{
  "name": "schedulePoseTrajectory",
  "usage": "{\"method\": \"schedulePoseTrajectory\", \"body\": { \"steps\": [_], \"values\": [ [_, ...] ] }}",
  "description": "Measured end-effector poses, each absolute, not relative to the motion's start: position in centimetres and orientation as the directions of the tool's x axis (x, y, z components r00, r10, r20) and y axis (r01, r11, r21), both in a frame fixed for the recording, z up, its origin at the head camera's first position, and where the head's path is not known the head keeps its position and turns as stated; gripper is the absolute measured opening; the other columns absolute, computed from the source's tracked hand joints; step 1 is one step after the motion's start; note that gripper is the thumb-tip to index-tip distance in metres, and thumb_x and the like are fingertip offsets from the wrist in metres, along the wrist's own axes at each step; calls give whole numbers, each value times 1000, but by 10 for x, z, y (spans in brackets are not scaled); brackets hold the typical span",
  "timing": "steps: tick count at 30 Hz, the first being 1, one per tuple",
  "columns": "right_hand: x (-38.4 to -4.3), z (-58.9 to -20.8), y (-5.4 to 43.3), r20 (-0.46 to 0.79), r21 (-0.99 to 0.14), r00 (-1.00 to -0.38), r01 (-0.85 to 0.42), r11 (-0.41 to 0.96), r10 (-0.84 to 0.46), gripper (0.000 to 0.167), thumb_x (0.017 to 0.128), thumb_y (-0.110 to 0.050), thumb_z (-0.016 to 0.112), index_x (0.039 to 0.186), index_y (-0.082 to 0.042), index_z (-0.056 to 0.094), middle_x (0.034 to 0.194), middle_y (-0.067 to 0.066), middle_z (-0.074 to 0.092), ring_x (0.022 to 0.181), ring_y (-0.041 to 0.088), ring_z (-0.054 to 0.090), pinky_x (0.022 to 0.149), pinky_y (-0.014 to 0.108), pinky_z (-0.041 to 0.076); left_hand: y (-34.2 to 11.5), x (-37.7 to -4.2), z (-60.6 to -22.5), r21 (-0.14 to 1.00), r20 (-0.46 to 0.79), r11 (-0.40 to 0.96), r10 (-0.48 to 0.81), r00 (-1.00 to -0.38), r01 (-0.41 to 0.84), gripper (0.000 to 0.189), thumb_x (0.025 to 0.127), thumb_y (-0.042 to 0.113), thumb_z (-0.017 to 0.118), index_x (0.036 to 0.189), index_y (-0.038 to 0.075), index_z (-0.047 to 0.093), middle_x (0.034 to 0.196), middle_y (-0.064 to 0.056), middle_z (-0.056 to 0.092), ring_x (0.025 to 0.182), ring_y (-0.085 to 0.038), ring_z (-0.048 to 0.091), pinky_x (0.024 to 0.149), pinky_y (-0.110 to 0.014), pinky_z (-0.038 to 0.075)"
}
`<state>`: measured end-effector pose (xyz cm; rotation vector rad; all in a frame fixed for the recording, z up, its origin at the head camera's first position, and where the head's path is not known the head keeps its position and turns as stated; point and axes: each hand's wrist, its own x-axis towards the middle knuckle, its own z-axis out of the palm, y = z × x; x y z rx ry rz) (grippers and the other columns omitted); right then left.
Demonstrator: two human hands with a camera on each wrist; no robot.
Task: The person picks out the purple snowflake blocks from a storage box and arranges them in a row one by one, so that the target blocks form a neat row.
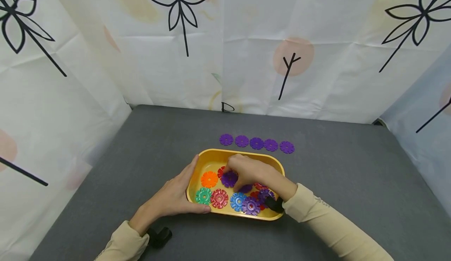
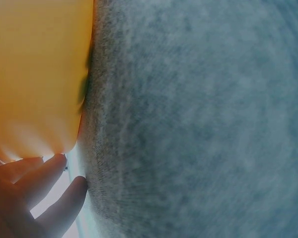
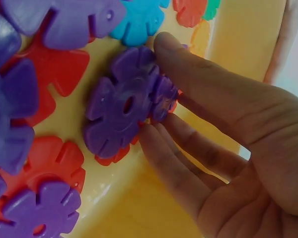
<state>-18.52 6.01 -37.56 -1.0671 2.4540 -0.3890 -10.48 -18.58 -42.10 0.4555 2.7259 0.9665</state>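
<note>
Right hand (image 1: 250,169) arched, lower centre, pinching a disc (image 3: 120,104) — purple, notched, holed — while the left hand (image 1: 172,196) lies spread against the tray (image 1: 214,161).

With both arms (image 1: 340,223) extended, the left hand (image 1: 174,196) is held thumb spread wide, while the right hand (image 1: 250,169) (back turned upward) is curled inward.
</note>
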Motion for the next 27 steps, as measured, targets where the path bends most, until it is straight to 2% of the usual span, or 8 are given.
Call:
{"method": "schedulePoseTrajectory", "body": {
  "steps": [4, 7, 9, 11, 13, 16, 22, 27],
  "values": [
    [-186, -377, 57, -281, -390, -607, -635, 667, -743, 44, 76, -19, 92, 116, -6, 77, 103, 4, 71, 89, 13, 58, 91, 32, 57, -186, -104, -420, 641, -97, 737, 354, -930, 213, 136, 67, 70, 83, 165, 35, -4, 168, -5, 29, 133, -27, 54, 107, -54, 51],
    [-186, -378, 55, -280, -388, -599, -645, 659, -751, 39, 78, -21, 91, 112, -6, 77, 97, 2, 71, 86, 12, 57, 89, 31, 57, -186, -104, -420, 643, -97, 736, 351, -931, 211, 136, 66, 70, 84, 164, 36, -4, 167, -3, 29, 133, -25, 54, 107, -54, 50],
    [-187, -378, 55, -271, -391, -594, -651, 650, -758, 37, 79, -23, 90, 110, -7, 78, 94, 0, 70, 82, 10, 56, 85, 27, 57, -185, -104, -420, 642, -95, 736, 352, -931, 213, 136, 66, 71, 84, 164, 36, -4, 167, -3, 29, 133, -25, 54, 107, -54, 50],
    [-187, -378, 55, -251, -409, -583, -660, 631, -773, 34, 80, -26, 89, 105, -7, 78, 83, -2, 66, 73, 8, 51, 73, 21, 53, -185, -104, -421, 640, -94, 738, 352, -931, 214, 136, 66, 70, 84, 164, 36, -4, 167, -3, 29, 133, -26, 54, 107, -54, 50],
    [-188, -377, 55, -225, -427, -572, -670, 607, -789, 32, 80, -28, 88, 101, -7, 77, 73, -4, 58, 64, 6, 44, 61, 18, 43, -186, -104, -421, 637, -96, 740, 351, -931, 213, 136, 66, 71, 83, 164, 36, -4, 168, -4, 28, 134, -27, 54, 107, -54, 50],
    [-188, -372, 56, -173, -457, -563, -681, 572, -808, 30, 81, -29, 88, 97, -6, 77, 66, -2, 49, 57, 6, 37, 53, 18, 30, -185, -104, -421, 633, -92, 741, 357, -929, 223, 135, 68, 70, 82, 165, 34, -5, 168, -6, 27, 135, -29, 54, 106, -56, 51],
    [-187, -353, 61, -90, -424, -608, -693, 583, -789, 42, 80, -33, 88, 111, -6, 78, 85, 2, 64, 75, 9, 47, 64, 18, 40, -186, -105, -422, 640, -78, 731, 369, -926, 238, 135, 70, 70, 82, 165, 31, -5, 168, -9, 27, 134, -30, 54, 104, -55, 52],
    [-188, -338, 71, -51, -426, -662, -663, 616, -748, 49, 82, -35, 86, 120, -6, 75, 95, 2, 66, 84, 14, 51, 72, 21, 45, -185, -105, -422, 641, -83, 732, 364, -928, 230, 136, 68, 70, 82, 165, 31, -4, 169, -6, 27, 134, -28, 54, 105, -53, 52]
  ]
}}
